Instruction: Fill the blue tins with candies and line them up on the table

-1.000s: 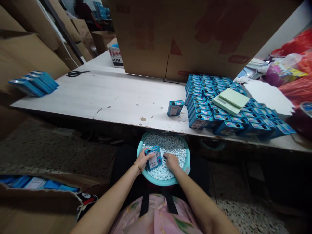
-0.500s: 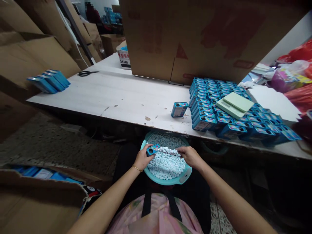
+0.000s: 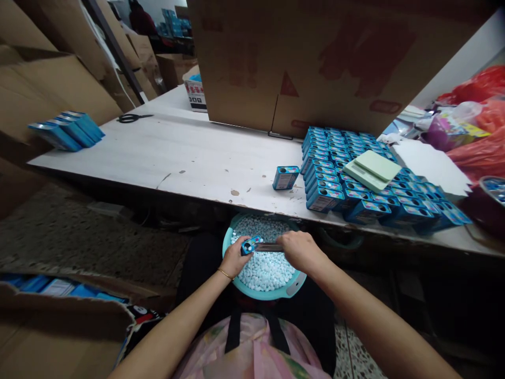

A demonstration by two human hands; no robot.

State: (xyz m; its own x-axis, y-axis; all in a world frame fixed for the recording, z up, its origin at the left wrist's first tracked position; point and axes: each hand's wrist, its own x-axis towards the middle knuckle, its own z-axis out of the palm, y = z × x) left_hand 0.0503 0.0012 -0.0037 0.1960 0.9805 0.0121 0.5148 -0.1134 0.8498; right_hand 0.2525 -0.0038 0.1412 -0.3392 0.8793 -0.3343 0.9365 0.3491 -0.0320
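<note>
My left hand (image 3: 233, 260) is closed round a small blue tin (image 3: 251, 245) with a round dark opening in its top, holding it tilted over a turquoise basin (image 3: 256, 294). Small white pellets (image 3: 266, 272) fill much of the basin. In my right hand (image 3: 302, 250) is a narrow scoop (image 3: 270, 247), its end at the tin's top. Few if any pellets show along the scoop now, and some white ones show at the tin's opening. Part of the scoop is hidden by my fingers.
One blue tin (image 3: 285, 178) stands apart on the white table (image 3: 189, 152). Rows of tins (image 3: 324, 197) stand at the right, with a pale green scale (image 3: 372, 170) on top. Scissors (image 3: 133, 118), a large carton (image 3: 244, 68) and leaning blue tins (image 3: 69, 131) are farther off.
The scoop, heaped with white pellets before, now looks almost bare. My right hand has turned over and lifted slightly, nearer the tin. The view has shifted a little.
</note>
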